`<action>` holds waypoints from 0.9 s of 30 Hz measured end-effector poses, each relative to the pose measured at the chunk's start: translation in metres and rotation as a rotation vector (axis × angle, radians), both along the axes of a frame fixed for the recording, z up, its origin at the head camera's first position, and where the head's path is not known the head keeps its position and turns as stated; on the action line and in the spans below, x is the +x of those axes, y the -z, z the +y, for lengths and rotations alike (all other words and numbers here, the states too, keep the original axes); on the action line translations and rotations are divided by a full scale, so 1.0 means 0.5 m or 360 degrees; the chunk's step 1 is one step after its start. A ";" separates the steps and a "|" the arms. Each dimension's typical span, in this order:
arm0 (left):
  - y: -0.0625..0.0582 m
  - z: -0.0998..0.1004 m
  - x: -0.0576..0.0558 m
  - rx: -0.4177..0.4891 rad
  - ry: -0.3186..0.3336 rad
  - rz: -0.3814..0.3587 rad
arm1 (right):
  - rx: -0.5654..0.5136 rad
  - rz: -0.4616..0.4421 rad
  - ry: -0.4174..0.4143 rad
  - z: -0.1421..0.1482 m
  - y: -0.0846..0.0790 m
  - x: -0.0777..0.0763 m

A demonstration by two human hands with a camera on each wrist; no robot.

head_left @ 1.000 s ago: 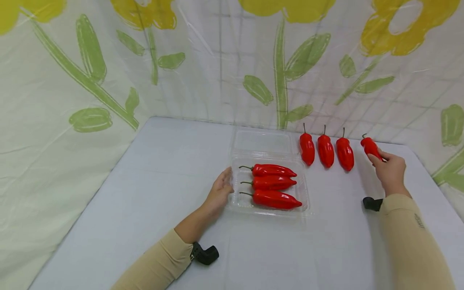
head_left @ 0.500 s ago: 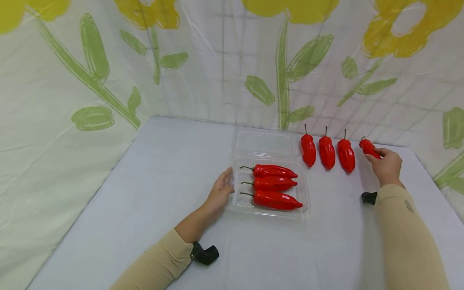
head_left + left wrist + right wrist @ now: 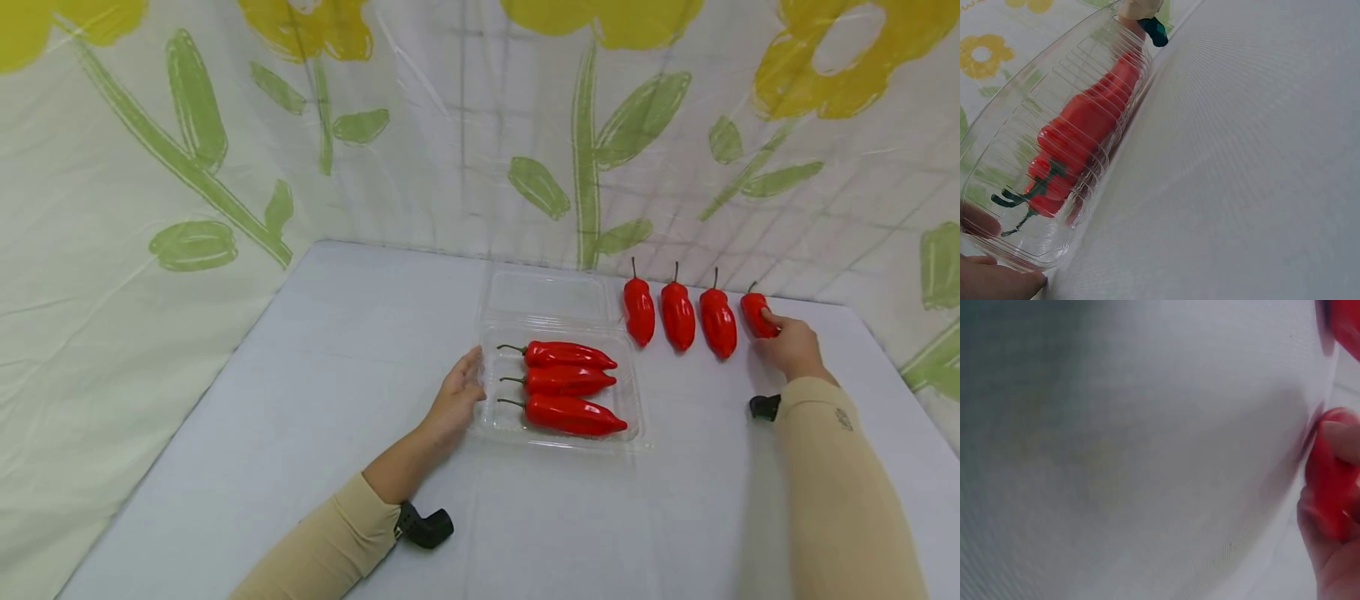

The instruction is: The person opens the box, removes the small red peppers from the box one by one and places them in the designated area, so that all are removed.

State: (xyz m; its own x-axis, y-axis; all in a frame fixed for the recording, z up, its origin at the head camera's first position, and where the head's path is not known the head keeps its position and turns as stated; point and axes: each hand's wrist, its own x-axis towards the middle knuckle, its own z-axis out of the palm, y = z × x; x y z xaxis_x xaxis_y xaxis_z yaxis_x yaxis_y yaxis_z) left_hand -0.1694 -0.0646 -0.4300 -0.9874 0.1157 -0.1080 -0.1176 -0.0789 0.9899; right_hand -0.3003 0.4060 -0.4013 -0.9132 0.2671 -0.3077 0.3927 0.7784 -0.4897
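My right hand [image 3: 795, 346] pinches a red chili pepper [image 3: 754, 313] between thumb and fingers at the right end of a back row of chili peppers. In the right wrist view the thumb presses on this pepper [image 3: 1330, 475], close to the tabletop; I cannot tell whether it bears its weight. Three more peppers stand in the row, stems away from me, including the nearest one [image 3: 717, 323]. My left hand [image 3: 452, 396] touches the left end of a clear plastic container [image 3: 633, 392], fingers fairly straight. Three chili peppers [image 3: 573, 414] lie inside it, stems leftward.
The container's clear lid [image 3: 551, 297] lies folded back behind it, next to the row's left end. A white-covered table [image 3: 360, 325] meets a flower-printed sheet [image 3: 420, 142] at the back. Each sleeve cuff carries a black wrist camera [image 3: 425, 527].
My right hand has moved a little left and lowered its pepper, turning it more in line with the row. My left hand and the container have kept their places.
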 end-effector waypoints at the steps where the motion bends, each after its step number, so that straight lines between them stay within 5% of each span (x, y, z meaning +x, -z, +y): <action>1: 0.000 0.000 0.000 -0.0002 0.0001 0.0000 | 0.0017 -0.0017 -0.0031 0.001 0.001 0.001; 27: 0.004 -0.001 -0.001 -0.0035 0.0003 -0.0004 | -0.0066 -0.0014 -0.0007 -0.003 -0.002 0.013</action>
State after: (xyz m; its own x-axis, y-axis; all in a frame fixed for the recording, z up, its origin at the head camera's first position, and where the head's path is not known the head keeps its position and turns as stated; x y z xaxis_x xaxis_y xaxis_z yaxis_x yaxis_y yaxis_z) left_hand -0.1701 -0.0650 -0.4319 -0.9869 0.1151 -0.1133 -0.1204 -0.0567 0.9911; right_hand -0.2939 0.4048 -0.4001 -0.9117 0.2497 -0.3264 0.3935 0.7594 -0.5181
